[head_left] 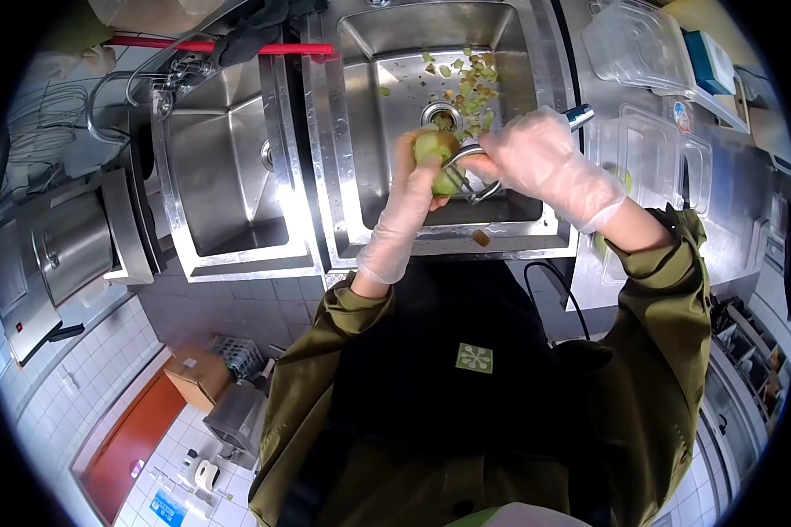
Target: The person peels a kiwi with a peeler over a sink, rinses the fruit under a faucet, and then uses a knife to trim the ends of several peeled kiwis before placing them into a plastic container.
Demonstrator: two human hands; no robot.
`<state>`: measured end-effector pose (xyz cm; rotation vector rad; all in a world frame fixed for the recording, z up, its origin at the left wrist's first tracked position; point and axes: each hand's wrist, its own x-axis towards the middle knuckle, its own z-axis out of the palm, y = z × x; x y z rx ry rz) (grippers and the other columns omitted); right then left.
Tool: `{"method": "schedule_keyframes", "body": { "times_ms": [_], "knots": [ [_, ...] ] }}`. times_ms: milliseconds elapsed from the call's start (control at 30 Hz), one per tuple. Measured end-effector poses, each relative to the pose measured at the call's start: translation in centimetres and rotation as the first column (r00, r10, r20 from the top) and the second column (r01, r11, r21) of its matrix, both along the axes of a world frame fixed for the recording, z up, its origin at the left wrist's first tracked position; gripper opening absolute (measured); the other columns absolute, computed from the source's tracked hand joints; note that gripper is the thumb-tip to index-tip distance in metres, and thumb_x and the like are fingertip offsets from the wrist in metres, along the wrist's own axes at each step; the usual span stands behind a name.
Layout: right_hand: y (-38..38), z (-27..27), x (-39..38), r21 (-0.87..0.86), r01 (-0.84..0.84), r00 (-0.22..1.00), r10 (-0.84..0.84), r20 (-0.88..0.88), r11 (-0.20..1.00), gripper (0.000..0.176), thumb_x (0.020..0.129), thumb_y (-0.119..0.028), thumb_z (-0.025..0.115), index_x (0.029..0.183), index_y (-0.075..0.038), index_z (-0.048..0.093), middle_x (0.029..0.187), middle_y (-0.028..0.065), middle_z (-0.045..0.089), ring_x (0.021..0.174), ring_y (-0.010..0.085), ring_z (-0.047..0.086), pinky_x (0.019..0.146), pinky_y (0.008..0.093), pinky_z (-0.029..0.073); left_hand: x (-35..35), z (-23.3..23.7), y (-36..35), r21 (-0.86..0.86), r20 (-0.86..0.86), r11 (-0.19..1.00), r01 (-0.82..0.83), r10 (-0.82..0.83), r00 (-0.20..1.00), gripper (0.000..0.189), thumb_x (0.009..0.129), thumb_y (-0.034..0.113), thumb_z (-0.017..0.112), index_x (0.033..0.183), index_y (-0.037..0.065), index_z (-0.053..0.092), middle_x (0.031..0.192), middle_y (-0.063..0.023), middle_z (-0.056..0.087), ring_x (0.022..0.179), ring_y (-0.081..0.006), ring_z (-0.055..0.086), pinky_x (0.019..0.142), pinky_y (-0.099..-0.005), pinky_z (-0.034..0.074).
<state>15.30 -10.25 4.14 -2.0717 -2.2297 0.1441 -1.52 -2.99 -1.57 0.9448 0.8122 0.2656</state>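
My left hand [402, 198], in a clear plastic glove, is closed around a partly peeled green fruit [431, 147] with a brown patch near its top; its exact kind is hard to tell. In my gloved right hand [536, 158] is a peeler [579, 116], its dark handle end sticking out past my fingers. The metal head of the peeler is against or very near the lower right side of the fruit. Both hands are over the front part of the steel sink [373, 167]. Green and brown peelings [475, 83] lie scattered in the basin around the drain [439, 112].
A second sink basin [211, 167] with a faucet [185, 70] is on the left. Clear plastic containers [646, 158] stand on the right counter, green pieces near them. A red bar [299, 49] crosses behind the left basin. One brown peeling [481, 238] sits on the front rim.
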Motion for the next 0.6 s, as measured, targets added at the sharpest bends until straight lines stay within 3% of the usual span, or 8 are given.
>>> {"method": "schedule_keyframes", "body": {
  "times_ms": [167,267,367,400,500,533,600],
  "knots": [
    [-0.1,-0.1,-0.2,0.009,0.038,0.999,-0.038,0.005,0.999,0.042,0.082,-0.045,0.054,0.059,-0.010,0.056,0.048,0.0067,0.053,0.045,0.0228,0.056,0.044,0.0332,0.044,0.6,0.2,-0.8,0.069,0.080,0.992,-0.110,0.104,0.991,0.039,0.086,0.026,0.046,0.119,0.011,0.035,0.092,-0.0041,0.049,0.056,-0.0052,0.044,0.041,-0.0168,0.033],
    [0.2,-0.2,0.1,0.063,0.041,0.993,-0.047,0.106,0.997,0.041,0.082,-0.044,0.054,0.059,-0.010,0.056,0.048,0.0065,0.053,0.044,0.0204,0.057,0.043,0.0314,0.044,-0.3,-0.4,-0.3,-0.019,0.079,1.000,-0.022,0.024,0.997,0.036,0.085,0.019,0.047,0.119,0.010,0.037,0.096,-0.0044,0.050,0.065,-0.0071,0.048,0.047,-0.0178,0.040],
    [1.8,-0.3,3.2,-0.310,0.215,0.948,-0.121,0.294,0.926,0.034,0.083,-0.040,0.052,0.068,-0.013,0.066,0.061,0.0045,0.061,0.060,0.0212,0.062,0.057,0.0323,0.048,-1.0,-1.7,-1.9,0.346,0.143,0.936,0.063,-0.118,0.983,0.037,0.083,0.014,0.048,0.119,0.009,0.039,0.100,-0.0048,0.050,0.077,-0.0096,0.051,0.058,-0.0200,0.045],
    [1.1,-0.4,4.0,0.032,0.107,0.975,-0.112,0.193,0.994,0.034,0.085,-0.040,0.050,0.070,-0.014,0.066,0.061,0.0038,0.060,0.067,0.0221,0.064,0.059,0.0318,0.047,-1.1,-1.2,-1.7,0.448,0.122,0.885,0.129,-0.203,0.972,0.040,0.081,0.012,0.049,0.120,0.011,0.040,0.102,-0.0049,0.050,0.086,-0.0110,0.051,0.066,-0.0216,0.047],
    [1.3,0.0,2.9,-0.376,0.278,0.958,-0.225,0.177,0.884,0.036,0.086,-0.041,0.048,0.072,-0.014,0.066,0.057,0.0035,0.058,0.067,0.0225,0.064,0.057,0.0305,0.046,-1.3,-0.4,-0.8,0.018,-0.035,0.997,0.080,-0.080,0.996,0.039,0.082,0.014,0.050,0.120,0.013,0.040,0.102,-0.0040,0.050,0.083,-0.0096,0.051,0.062,-0.0204,0.046],
    [1.1,0.5,2.5,-0.424,0.258,0.966,-0.219,0.141,0.868,0.039,0.086,-0.043,0.047,0.071,-0.013,0.066,0.058,0.0040,0.057,0.066,0.0223,0.063,0.056,0.0316,0.047,-1.5,0.0,-0.4,0.016,-0.052,0.993,0.113,-0.112,0.992,0.040,0.084,0.016,0.050,0.122,0.014,0.038,0.103,-0.0035,0.050,0.082,-0.0081,0.050,0.059,-0.0192,0.045],
    [0.3,1.0,1.5,-0.307,0.178,0.981,-0.146,0.124,0.935,0.040,0.086,-0.044,0.047,0.070,-0.012,0.066,0.062,0.0049,0.059,0.066,0.0222,0.062,0.055,0.0324,0.048,-1.8,0.1,-0.1,0.032,-0.064,0.987,0.157,-0.154,0.986,0.042,0.084,0.017,0.051,0.123,0.014,0.036,0.104,-0.0031,0.050,0.082,-0.0073,0.050,0.057,-0.0183,0.044]
  ]
}}
